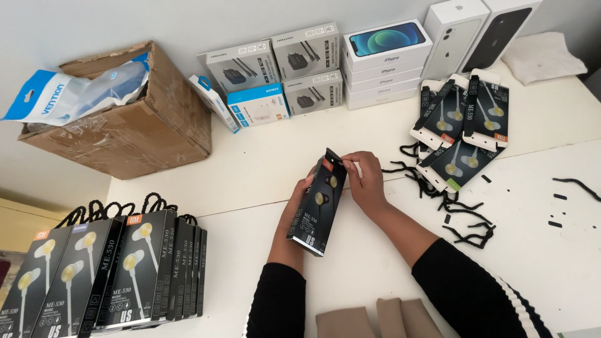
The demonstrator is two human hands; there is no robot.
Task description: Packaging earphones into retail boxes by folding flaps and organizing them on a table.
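Over the middle of the white table (263, 175) I hold a slim black earphone box (318, 206) with gold earbuds pictured on it. My left hand (297, 201) grips its left side from underneath. My right hand (365, 181) pinches the top flap of the same box. Both forearms wear black sleeves.
A row of matching black earphone boxes (106, 275) stands at the near left. More such boxes (462, 128) lie at the far right among black twisted ties (466, 213). A torn cardboard carton (119, 119), charger boxes (275, 75) and white phone boxes (385, 62) line the back wall.
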